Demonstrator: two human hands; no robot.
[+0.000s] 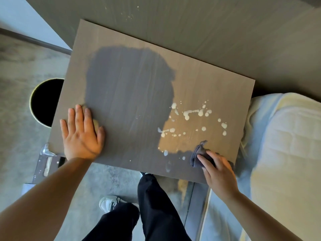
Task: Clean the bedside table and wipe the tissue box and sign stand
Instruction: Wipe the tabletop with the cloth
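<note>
Nearest the camera, below the near edge of the bedside table (121, 94), stood the person's legs in black trousers (156, 206) with a white shoe (108, 203) on the grey floor.

At the table's near right corner, the right hand (218, 173) pressed a dark grey cloth (199, 155) onto the tabletop. The fingers curled over the cloth and pinned it flat, and the bunched fabric stuck out beyond the fingertips toward the middle of the table, with one corner peaked upward.

At the table's near left corner, the left hand (81, 133) lay palm down on the wood with its fingers spread and flat, holding nothing.

Just beyond the cloth, on the right part of the tabletop, lay white splatters (194, 119) in drops and short streaks, a few of them close beside the cloth's edge and most of them in the sunlit patch. A dark head-shaped shadow (126, 94) covered the table's centre.

Left of the table, partly under its edge, sat a round bin (41, 101) with a dark inside. Right of the table lay a bed (286, 136) with pale bedding. Behind the table rose a dark panel (191, 23) flecked with more white specks.
</note>
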